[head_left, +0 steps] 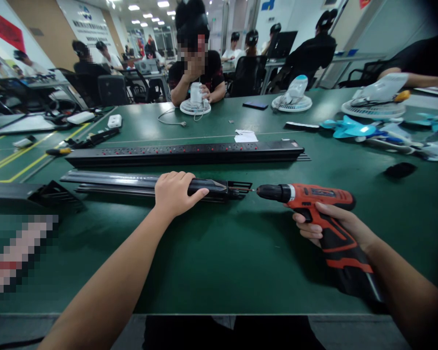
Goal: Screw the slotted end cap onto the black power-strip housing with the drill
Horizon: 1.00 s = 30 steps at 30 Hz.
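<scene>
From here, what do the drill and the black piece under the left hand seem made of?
Drill: probably moulded plastic, satin orange-red and black, given its contoured shell. Black piece: perhaps metal or plastic; pale reflections show a glossy finish.

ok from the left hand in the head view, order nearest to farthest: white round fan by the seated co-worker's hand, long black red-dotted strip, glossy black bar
1. Glossy black bar, directly under the left hand.
2. Long black red-dotted strip, just beyond the bar.
3. White round fan, across the green table.
</scene>
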### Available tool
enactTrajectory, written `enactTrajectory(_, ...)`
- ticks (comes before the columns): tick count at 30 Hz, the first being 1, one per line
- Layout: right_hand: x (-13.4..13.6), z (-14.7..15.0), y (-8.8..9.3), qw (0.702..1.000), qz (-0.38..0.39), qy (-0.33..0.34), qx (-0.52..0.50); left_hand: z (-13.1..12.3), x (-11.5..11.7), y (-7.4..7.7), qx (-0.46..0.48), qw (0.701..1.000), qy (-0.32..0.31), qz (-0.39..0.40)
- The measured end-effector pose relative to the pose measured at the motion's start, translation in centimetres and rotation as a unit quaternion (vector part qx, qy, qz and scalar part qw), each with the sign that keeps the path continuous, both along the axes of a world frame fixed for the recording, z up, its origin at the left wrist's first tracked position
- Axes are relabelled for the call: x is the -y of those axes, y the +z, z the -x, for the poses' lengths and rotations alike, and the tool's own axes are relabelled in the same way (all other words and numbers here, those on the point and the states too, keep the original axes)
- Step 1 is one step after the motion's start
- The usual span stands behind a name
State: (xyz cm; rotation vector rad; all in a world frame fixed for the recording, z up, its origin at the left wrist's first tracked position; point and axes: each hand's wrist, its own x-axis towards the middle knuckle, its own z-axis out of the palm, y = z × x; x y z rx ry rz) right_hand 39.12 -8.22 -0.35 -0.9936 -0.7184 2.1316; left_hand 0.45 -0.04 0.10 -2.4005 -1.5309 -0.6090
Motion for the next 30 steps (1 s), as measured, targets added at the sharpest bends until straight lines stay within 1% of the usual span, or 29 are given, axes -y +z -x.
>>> enactTrajectory(6, -0.07, -0.22, -0.24, 1.000, 0.000, 0.012, 0.005, 0.01, 0.01, 0.00, 0.002, 1.000, -0.003, -0.003)
enactTrajectory(12, 0.03, -0.08, -0.03, 1.000, 0.005, 0.001, 0.001, 0.00, -0.01, -0.03, 0.005, 1.000, 0.000, 0.002)
enactTrajectory(20, -0.04, -0.29, -0.22, 1.000, 0.005, 0.022, -0.002, 0.00, 0.04, 0.02, 0.002, 1.000, -0.001, 0.001)
enactTrajectory(28, 0.05, -0.23, -0.35, 1.000, 0.008, 0.006, -0.012, -0.03, 0.06, 0.06, 0.003, 1.000, 0.002, 0.002)
enactTrajectory(30, 0.07, -0.31, -0.47, 1.000, 0.008, -0.007, -0.011, -0.04, 0.06, 0.06, 0.002, 1.000, 0.001, 0.000)
